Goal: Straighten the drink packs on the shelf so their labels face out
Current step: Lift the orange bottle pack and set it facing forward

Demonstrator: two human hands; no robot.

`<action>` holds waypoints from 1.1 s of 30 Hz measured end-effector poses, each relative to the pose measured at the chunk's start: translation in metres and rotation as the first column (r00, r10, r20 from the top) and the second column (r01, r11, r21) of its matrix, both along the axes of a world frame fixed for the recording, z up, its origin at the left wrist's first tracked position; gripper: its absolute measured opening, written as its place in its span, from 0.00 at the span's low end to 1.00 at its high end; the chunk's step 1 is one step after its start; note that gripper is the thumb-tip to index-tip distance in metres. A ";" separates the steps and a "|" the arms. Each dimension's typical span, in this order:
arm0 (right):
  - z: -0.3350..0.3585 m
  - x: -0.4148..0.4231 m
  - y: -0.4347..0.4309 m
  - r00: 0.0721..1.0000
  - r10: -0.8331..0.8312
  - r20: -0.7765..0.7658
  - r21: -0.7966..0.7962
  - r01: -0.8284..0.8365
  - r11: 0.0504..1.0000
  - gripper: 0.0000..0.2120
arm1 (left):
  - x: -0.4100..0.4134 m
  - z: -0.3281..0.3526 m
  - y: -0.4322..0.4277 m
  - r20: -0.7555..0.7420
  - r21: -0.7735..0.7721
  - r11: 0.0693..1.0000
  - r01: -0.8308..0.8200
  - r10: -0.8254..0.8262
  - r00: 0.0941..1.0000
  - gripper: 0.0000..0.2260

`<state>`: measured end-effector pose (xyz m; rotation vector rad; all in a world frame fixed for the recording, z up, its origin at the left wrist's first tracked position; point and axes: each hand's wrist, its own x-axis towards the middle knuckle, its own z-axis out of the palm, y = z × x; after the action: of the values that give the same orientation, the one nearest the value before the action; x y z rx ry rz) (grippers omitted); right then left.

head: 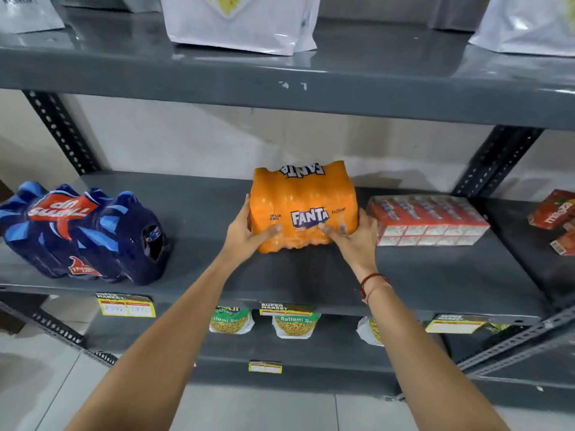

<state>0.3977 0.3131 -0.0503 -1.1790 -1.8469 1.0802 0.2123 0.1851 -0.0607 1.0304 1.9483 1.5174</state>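
- Right now both hands are on the orange pack, which sits in the middle of the grey shelf, set back from the front edge.
- Left hand is clamped on the pack's left side, its fingers curled round onto the front face near the bottom.
- Right hand is clamped on the right side, with fingers lying across the front just under the white brand lettering; a red thread circles that wrist.
- That lettering on the front reads upright and faces out toward the aisle; the same name on the top face reads upside down.
- Over at the left, well apart, stands a dark blue pack, turned at an angle, the red logo on its top upside down.
- Just beside the right hand is a red-and-white case of cartons, lying flat and close to the orange pack without clearly touching it.
- Farther right, on the next shelf section, lie some red juice cartons.
- White bags stand on the shelf above.
- Snack packets stand on the shelf below, behind yellow price tags.
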 end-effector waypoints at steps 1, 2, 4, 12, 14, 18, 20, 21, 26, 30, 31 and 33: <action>-0.001 0.003 -0.003 1.000 0.016 0.016 0.016 -0.017 1.000 0.40 | -0.001 -0.002 -0.004 -0.054 -0.007 1.000 0.015 -0.015 0.998 0.41; -0.003 0.005 -0.006 0.999 0.022 0.026 0.033 -0.023 0.999 0.41 | -0.001 -0.002 -0.008 -0.100 -0.019 1.000 0.021 -0.023 0.995 0.42; -0.013 0.006 -0.013 0.999 0.016 0.046 0.037 -0.018 0.999 0.42 | -0.001 -0.007 -0.016 -0.151 -0.062 0.998 0.016 -0.025 0.988 0.42; -0.011 0.020 -0.022 0.989 0.037 -0.144 -0.087 -0.050 0.995 0.43 | 0.072 -0.027 -0.042 -0.139 0.074 0.927 -0.368 0.375 0.916 0.23; 0.005 0.017 -0.015 0.972 0.052 -0.230 -0.158 -0.090 0.983 0.37 | 0.107 -0.026 -0.039 -0.215 0.111 0.943 -0.314 0.331 0.919 0.21; 0.041 0.003 0.010 0.921 0.101 -0.377 -0.315 -0.230 0.921 0.25 | 0.147 -0.021 -0.006 -0.092 -0.047 0.995 -0.085 0.081 0.992 0.38; 0.051 -0.001 0.018 0.903 0.189 -0.385 -0.357 -0.335 0.872 0.22 | 0.152 -0.018 0.011 0.000 -0.085 0.995 -0.043 0.043 0.999 0.47; 0.052 -0.002 0.021 0.910 0.210 -0.358 -0.360 -0.342 0.868 0.22 | 0.151 -0.016 0.018 0.020 -0.093 0.995 -0.044 0.046 0.999 0.49; 0.044 0.001 0.012 0.956 0.189 -0.225 -0.312 -0.255 0.915 0.35 | 0.148 -0.016 0.028 0.088 -0.143 0.988 -0.057 0.070 0.994 0.59; 0.031 0.010 -0.009 0.975 0.100 -0.198 -0.148 -0.130 0.980 0.41 | 0.137 -0.017 0.018 0.047 -0.123 0.989 -0.081 0.087 0.995 0.60; 0.026 0.012 -0.016 0.977 0.085 -0.196 -0.107 -0.108 0.988 0.43 | 0.130 -0.016 0.014 0.024 -0.123 0.989 -0.082 0.085 0.996 0.59; 0.014 0.014 -0.030 0.972 0.067 -0.225 -0.061 -0.082 0.995 0.39 | 0.112 -0.012 0.004 -0.045 -0.136 0.989 -0.065 0.060 0.997 0.58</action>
<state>0.4116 0.2831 -0.0364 -0.9889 -1.7020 1.2743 0.3242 0.1888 -0.0730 0.9566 2.0992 1.3826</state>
